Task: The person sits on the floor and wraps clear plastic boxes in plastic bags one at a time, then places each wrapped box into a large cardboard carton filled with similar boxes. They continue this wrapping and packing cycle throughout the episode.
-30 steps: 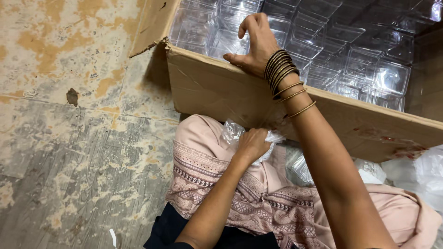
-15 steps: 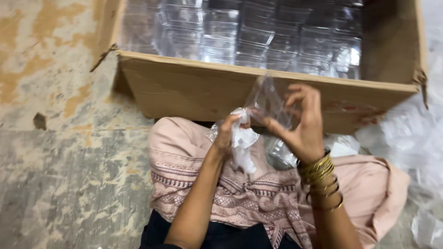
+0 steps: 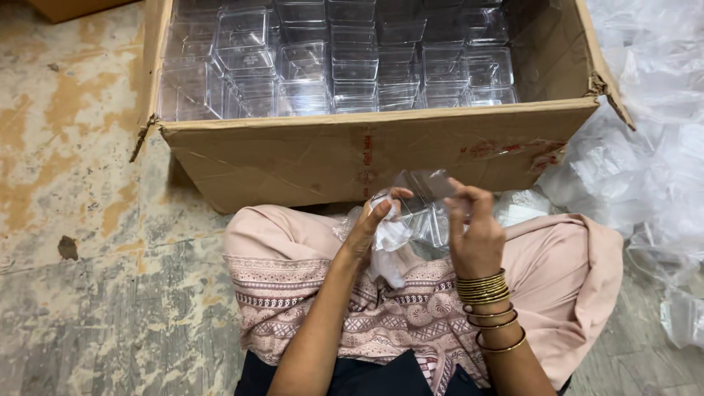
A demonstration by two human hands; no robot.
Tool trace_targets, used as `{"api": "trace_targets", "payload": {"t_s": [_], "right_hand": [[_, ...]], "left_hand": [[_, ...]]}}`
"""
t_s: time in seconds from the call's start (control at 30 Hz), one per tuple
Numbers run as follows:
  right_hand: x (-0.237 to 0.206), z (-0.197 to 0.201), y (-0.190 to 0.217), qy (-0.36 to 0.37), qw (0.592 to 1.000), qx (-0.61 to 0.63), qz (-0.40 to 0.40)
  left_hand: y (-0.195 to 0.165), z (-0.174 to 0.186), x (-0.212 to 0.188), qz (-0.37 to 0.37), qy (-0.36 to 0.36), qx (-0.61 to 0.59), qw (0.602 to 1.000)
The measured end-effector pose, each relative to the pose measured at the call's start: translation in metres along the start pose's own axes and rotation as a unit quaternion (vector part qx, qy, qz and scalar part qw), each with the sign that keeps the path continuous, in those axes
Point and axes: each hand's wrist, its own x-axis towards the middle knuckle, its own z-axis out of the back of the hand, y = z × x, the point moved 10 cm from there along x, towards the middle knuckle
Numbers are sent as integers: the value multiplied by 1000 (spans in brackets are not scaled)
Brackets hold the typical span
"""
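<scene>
Two hands are at work, the left hand (image 3: 372, 226) and the right hand (image 3: 475, 231), and between them they hold one clear plastic box (image 3: 425, 209) and one white cloth (image 3: 389, 246). One cardboard carton (image 3: 367, 158) stands open in front of them, holding many more clear boxes (image 3: 352, 66), stacked too close together and too see-through for an exact count. The right wrist wears a stack of gold bangles (image 3: 485, 297), about ten, though the tightly packed ones cannot be told apart.
</scene>
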Motion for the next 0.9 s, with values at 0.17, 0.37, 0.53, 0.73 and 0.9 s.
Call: {"api": "trace_targets", "payload": {"t_s": [0.17,0.37,0.53,0.73,0.9], "right_hand": [[-30,-40,69,118,963,-27,240],[-22,-51,59,183,972,73,127],[-17,-41,53,155,962,212,74],[-20,-57,55,235,961,116,92],[-14,-45,50,203,972,87,74]], "left_hand": [[0,15,-6,10,-15,-49,999],[0,24,-8,-7,20,-4,1000],[8,34,-4,-10,-7,97,995],[-1,20,-8,-5,40,121,992],[-9,15,-10,-2,29,177,984]]}}
